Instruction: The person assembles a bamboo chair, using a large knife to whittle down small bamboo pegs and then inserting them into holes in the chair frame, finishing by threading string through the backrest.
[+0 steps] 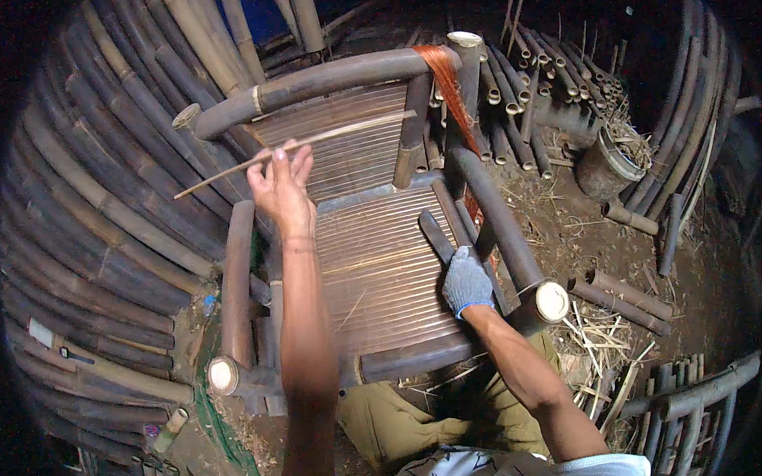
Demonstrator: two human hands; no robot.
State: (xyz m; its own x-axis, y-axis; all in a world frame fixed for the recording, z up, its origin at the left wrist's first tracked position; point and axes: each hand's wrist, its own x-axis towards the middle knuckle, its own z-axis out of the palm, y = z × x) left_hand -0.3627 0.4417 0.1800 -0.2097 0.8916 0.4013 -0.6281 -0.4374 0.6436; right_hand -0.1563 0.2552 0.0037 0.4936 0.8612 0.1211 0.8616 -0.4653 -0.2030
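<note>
A dark bamboo armchair stands in front of me, with a seat of thin slats (pixel 374 280) and a slatted backrest (pixel 336 147). My bare left hand (pixel 283 187) is raised over the left side of the chair. Its thumb and fingers pinch a long thin bamboo strip (pixel 352 131), which slants up to the right across the backrest. Wearing a grey glove with a blue cuff, my right hand (pixel 468 281) is over the right side of the seat. It is closed round a wide, dark-bladed knife (pixel 435 236); the fingers hide its handle.
Reddish-orange strands (pixel 447 85) hang over the chair's back right corner. Dark bamboo poles (pixel 102 189) line the left side. Cut bamboo tubes (pixel 510 82) are stacked behind, near a bucket of shavings (pixel 609 163). Bamboo scraps (pixel 599 348) litter the ground at right.
</note>
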